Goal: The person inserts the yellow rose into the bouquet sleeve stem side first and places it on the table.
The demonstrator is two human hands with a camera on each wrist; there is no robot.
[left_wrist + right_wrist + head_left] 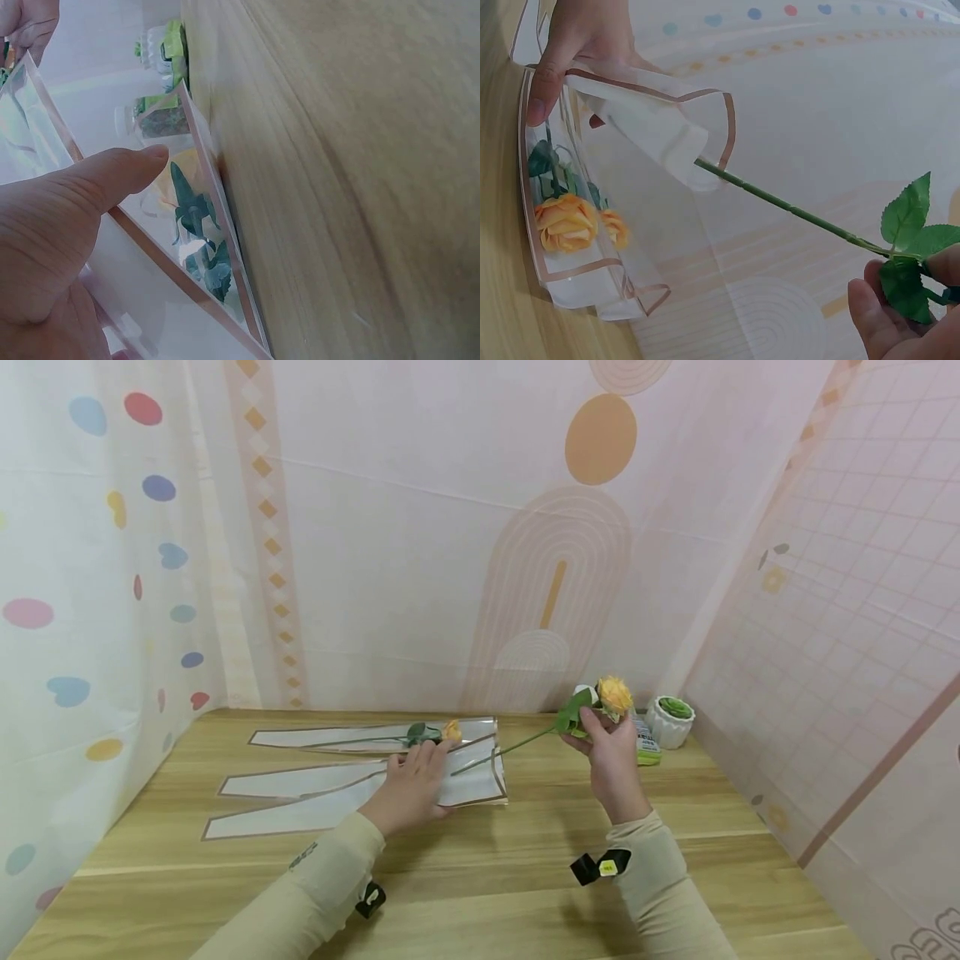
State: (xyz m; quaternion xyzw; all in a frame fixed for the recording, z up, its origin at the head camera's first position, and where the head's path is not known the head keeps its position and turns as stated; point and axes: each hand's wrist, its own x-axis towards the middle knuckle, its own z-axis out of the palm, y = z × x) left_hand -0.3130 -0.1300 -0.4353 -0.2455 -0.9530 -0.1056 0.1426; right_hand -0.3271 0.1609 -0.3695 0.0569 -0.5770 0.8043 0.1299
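Note:
My right hand [609, 764] pinches an artificial yellow rose [615, 695] at its green leaves, just below the bloom. Its long stem [787, 206] slants down to the left, the cut end at the mouth of a clear, brown-edged flower sleeve [656, 127]. With thumb and fingers my left hand [412, 785] holds that sleeve near its wide end, lifting the film off the table. Behind it lies another sleeve [281, 738] with a yellow rose [566, 223] inside. The left fingertips are partly hidden by the film.
The wooden table [480, 893] ends at a patterned curtain [375, 568]. At the back right stand a small potted succulent [670, 722] and a green-and-grey packet [647, 743]. One more narrow sleeve tail [262, 783] lies left of the left hand.

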